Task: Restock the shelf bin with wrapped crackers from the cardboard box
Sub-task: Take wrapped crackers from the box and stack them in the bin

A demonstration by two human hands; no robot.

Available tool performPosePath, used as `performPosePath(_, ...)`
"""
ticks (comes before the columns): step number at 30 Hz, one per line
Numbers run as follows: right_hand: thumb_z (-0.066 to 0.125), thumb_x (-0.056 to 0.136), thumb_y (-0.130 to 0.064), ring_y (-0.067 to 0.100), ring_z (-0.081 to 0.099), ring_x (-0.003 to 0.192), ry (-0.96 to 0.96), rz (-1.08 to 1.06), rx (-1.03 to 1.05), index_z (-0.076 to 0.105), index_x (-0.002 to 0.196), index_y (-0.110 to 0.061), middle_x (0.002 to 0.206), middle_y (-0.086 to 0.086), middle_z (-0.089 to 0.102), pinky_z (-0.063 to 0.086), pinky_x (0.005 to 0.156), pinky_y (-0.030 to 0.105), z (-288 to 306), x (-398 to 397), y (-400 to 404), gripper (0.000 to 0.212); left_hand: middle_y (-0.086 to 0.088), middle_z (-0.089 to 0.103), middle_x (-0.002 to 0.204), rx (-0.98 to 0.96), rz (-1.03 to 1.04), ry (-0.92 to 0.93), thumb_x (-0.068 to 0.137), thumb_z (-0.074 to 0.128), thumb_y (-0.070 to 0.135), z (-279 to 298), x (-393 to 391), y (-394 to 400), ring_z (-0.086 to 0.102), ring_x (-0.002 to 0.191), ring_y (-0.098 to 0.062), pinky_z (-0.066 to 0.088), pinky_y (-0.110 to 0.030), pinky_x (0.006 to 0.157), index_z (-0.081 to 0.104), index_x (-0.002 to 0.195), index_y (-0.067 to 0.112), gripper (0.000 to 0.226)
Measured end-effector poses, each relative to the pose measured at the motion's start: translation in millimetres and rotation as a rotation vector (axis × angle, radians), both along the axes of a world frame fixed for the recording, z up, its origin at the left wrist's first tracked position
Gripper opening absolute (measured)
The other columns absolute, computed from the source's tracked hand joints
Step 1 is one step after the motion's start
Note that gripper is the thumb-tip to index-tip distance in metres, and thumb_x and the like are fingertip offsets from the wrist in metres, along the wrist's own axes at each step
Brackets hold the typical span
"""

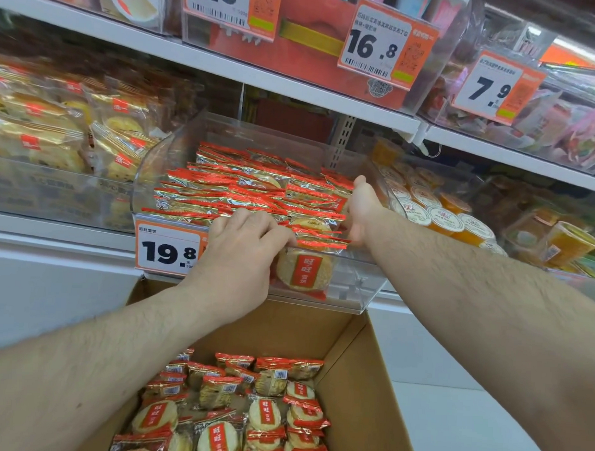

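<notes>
Bin (348,277): clear, glossy plastic. Cracker wrappers (243,189): shiny, crinkled foil-like film. Box (361,379): matt brown cardboard. Price tag (168,249): smooth printed card.
</notes>
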State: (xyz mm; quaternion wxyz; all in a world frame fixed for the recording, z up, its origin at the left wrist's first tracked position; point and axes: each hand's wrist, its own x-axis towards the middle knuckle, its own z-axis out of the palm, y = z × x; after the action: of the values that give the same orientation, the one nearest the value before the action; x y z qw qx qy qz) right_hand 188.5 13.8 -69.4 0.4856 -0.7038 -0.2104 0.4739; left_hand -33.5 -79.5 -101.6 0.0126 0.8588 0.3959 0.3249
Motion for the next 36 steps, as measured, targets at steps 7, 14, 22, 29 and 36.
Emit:
performPosePath(7, 0.025, 0.1, -0.059, 0.029, 0.059, 0.11, -0.101, 0.116, 0.032, 0.044, 0.133, -0.013, 0.122, 0.017, 0.06, 0.045, 0.1, 0.044, 44, -21, -58, 0.06, -0.004, 0.057, 0.103, 0.153, -0.021, -0.045, 0.075, 0.07, 0.005, -3, -2, -5, 0.042, 0.101, -0.024, 0.04, -0.046, 0.083, 0.064, 0.111, 0.016, 0.038)
performPosePath(14, 0.053, 0.09, -0.037, 0.013, 0.051, 0.08, -1.132, 0.198, 0.488, 0.053, 0.095, -0.02, 0.086, -0.007, 0.055, 0.037, 0.067, 0.033, 22, -49, -134, 0.018, 0.003, 0.058, 0.095, 0.102, -0.318, -0.034, 0.079, 0.059, 0.013, -1, 1, -32, 0.054, 0.089, -0.017, 0.049, -0.03, 0.074, 0.061, 0.102, 0.015, 0.024)
performPosePath(22, 0.056, 0.078, -0.021, 0.014, 0.052, 0.059, -1.022, 0.429, 0.522, 0.056, 0.074, -0.02, 0.059, -0.008, 0.054, 0.047, 0.059, 0.038, -106, -67, -175, 0.004, 0.015, 0.048, 0.095, -0.54, -0.287, 0.444, 0.089, 0.055, 0.025, -54, -14, -31, 0.047, 0.082, -0.005, 0.04, -0.022, 0.071, 0.047, 0.115, 0.03, 0.028)
performPosePath(29, 0.058, 0.086, -0.017, 0.021, 0.061, 0.071, -0.892, 0.644, 0.047, 0.056, 0.073, -0.022, 0.069, -0.005, 0.06, 0.054, 0.067, 0.035, -211, -83, -148, 0.014, 0.013, 0.06, 0.107, -0.791, -0.174, 0.528, 0.093, 0.056, 0.025, -83, -40, -15, 0.053, 0.077, 0.004, 0.047, -0.02, 0.075, 0.048, 0.133, 0.026, 0.041)
performPosePath(36, 0.067, 0.072, -0.061, 0.02, 0.062, 0.07, -0.558, 0.888, -0.397, 0.062, 0.076, -0.016, 0.068, -0.002, 0.062, 0.05, 0.06, 0.028, -297, -182, -163, 0.045, 0.011, 0.067, 0.105, -0.927, -0.086, 0.582, 0.091, 0.053, 0.022, -102, -64, -10, 0.059, 0.092, -0.008, 0.051, -0.032, 0.086, 0.052, 0.126, 0.026, 0.035)
